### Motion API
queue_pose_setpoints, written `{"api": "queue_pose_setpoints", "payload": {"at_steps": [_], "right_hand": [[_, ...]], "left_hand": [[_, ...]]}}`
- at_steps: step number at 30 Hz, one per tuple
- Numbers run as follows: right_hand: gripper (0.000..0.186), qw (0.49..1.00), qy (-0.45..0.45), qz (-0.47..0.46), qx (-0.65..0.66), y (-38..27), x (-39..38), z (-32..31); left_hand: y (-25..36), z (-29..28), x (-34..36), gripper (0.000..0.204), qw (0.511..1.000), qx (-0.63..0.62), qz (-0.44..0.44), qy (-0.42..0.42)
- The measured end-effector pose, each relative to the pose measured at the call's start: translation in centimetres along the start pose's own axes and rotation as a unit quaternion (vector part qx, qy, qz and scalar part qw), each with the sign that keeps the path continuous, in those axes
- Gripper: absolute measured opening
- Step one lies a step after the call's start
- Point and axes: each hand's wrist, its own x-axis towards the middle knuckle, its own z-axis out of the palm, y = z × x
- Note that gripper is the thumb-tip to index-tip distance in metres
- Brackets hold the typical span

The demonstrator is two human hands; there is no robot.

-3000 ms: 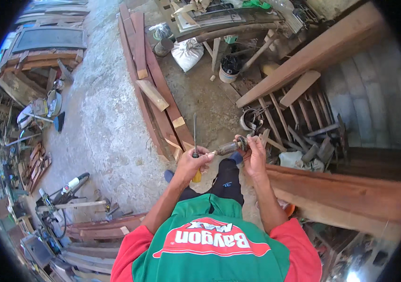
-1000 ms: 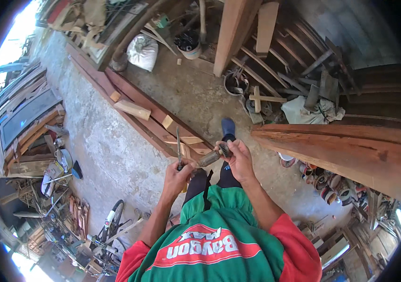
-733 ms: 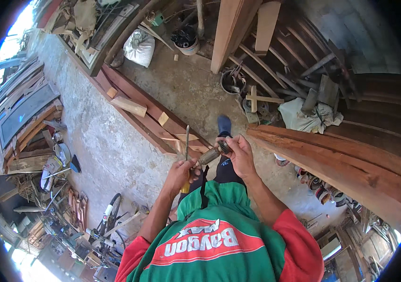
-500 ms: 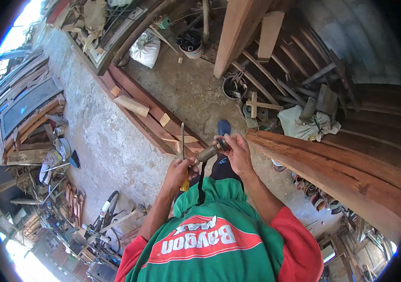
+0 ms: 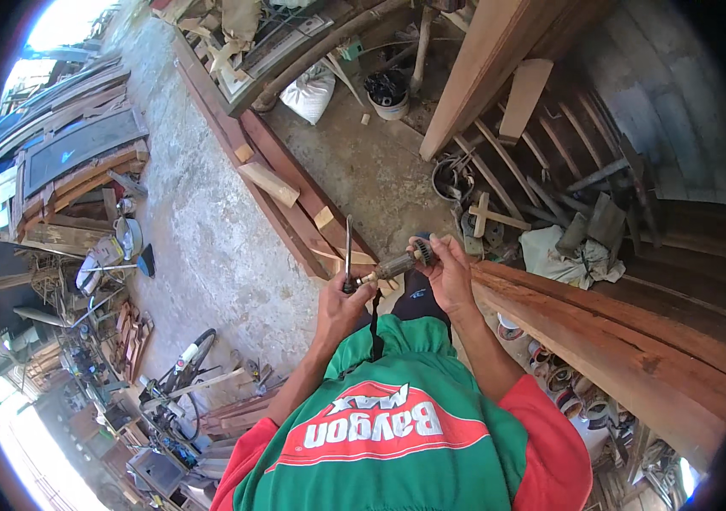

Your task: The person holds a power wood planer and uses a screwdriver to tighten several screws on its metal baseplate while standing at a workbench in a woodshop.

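In front of my waist I hold a motor armature point(image 5: 395, 266), a ribbed metal cylinder with a dark toothed gear point(image 5: 423, 249) at its right end. My right hand point(image 5: 452, 279) is closed, with thumb and fingers pinching the gear end. My left hand point(image 5: 340, 305) is closed too, its fingers at the armature's narrow left end. That same hand grips a screwdriver, whose metal shaft point(image 5: 348, 243) points up and away from me; its handle is hidden by the hand. A black strap point(image 5: 375, 328) hangs just below the armature.
Long reddish timber beams point(image 5: 295, 213) carrying wood offcuts lie ahead on the concrete floor. A thick beam point(image 5: 610, 353) runs along my right. Beyond stand a bucket with a black bag point(image 5: 387, 92) and a white sack point(image 5: 307, 95). A bicycle point(image 5: 188, 362) and scrap are at left.
The armature has tilted up at its gear end, and the gear's toothed face shows more. The screwdriver's yellow handle has gone out of sight. The view has shifted, moving the surroundings rightward.
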Motion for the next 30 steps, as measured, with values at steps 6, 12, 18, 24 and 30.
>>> {"api": "queue_pose_setpoints", "payload": {"at_steps": [6,12,18,24,30], "right_hand": [[0.010,1.000,-0.009,-0.003,-0.018,-0.7,-0.8,0.3],[0.012,0.999,-0.016,0.004,-0.045,-1.1,-1.4,-0.6],[0.024,0.999,-0.001,0.019,-0.050,-1.7,-1.7,-0.8],[0.026,0.997,-0.004,0.046,-0.061,-1.7,-1.3,-2.2],[0.019,0.998,-0.026,0.054,-0.036,-1.4,-0.9,-3.8]], "left_hand": [[0.5,0.1,-0.6,0.025,0.999,-0.054,-0.004,0.001],[-0.3,-0.4,-0.4,0.026,1.000,-0.028,0.010,0.003],[0.7,-0.4,-0.5,0.026,0.999,-0.011,0.044,0.010],[1.4,-0.6,-0.5,0.027,0.999,0.014,0.049,-0.004],[1.3,-0.9,-0.1,0.030,0.992,0.000,0.122,-0.039]]}}
